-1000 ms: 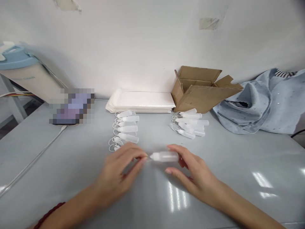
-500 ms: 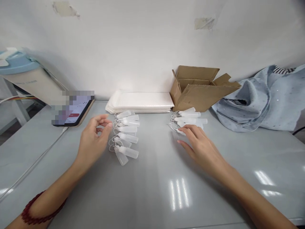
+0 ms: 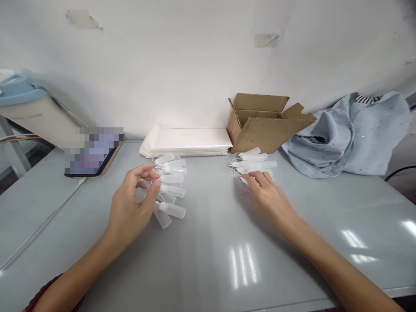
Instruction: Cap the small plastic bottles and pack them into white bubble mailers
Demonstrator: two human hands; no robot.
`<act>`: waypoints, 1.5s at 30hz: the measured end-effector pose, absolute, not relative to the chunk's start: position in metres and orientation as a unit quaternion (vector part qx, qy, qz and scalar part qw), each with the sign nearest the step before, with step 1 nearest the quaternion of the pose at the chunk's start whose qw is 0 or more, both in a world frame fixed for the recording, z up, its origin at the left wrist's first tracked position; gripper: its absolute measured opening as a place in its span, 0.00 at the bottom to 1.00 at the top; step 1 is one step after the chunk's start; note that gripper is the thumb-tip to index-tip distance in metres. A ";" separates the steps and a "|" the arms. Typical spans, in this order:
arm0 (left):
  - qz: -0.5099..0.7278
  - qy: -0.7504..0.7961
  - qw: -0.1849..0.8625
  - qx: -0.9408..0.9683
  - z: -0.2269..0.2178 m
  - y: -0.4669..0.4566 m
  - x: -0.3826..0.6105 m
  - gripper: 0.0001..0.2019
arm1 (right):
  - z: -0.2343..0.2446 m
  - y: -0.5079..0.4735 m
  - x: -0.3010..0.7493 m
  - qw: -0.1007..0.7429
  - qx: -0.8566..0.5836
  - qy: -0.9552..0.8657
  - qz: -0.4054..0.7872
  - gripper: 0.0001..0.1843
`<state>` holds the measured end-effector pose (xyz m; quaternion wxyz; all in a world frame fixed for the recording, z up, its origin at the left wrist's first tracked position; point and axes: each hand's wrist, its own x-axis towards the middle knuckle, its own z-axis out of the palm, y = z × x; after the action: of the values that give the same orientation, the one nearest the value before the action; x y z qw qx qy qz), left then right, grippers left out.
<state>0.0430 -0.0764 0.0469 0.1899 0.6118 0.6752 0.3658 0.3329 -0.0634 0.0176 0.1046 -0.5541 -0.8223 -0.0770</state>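
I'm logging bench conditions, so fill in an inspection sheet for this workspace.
Surface: grey table, glossy, reflecting lights.
Work items: translucent bottles with pale cords, in two groups, left bottles and right bottles.
Clutter: phone; white stack beside open box; blue cloth.
Hands: left hand at left bottles, right hand partly covering right bottles; grip unclear for both.
Cables: white cable at phone; black cable, right; coloured wires, left.
Surroundings: patched wall; lidded container, left.
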 end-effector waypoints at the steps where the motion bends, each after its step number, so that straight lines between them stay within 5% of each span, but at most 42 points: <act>1: 0.362 0.673 0.184 0.618 0.047 -0.078 0.044 0.17 | 0.018 -0.063 0.333 0.109 -0.554 -0.822 -0.070 0.16; 9: 0.338 0.632 0.151 0.681 0.044 -0.085 0.049 0.11 | 0.030 -0.073 0.321 0.161 -0.519 -0.830 0.122 0.11; 15: 0.361 0.417 0.093 0.829 0.037 -0.096 0.061 0.12 | 0.047 -0.090 0.306 0.228 -0.470 -0.800 0.297 0.09; 28: 0.326 0.345 0.223 0.851 0.031 -0.103 0.074 0.10 | 0.059 -0.102 0.298 0.231 -0.424 -0.758 0.439 0.10; 37: 0.275 0.495 0.481 0.669 0.046 -0.112 0.085 0.11 | 0.053 -0.106 0.287 0.236 -0.412 -0.700 0.533 0.11; 45: 0.261 0.487 0.568 0.609 0.048 -0.107 0.081 0.14 | 0.049 -0.109 0.283 0.258 -0.421 -0.639 0.590 0.10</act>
<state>0.0811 -0.1065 0.0481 0.5683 0.6095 0.4874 0.2607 0.2835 -0.1091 0.0488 0.2581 -0.4206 -0.6391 0.5900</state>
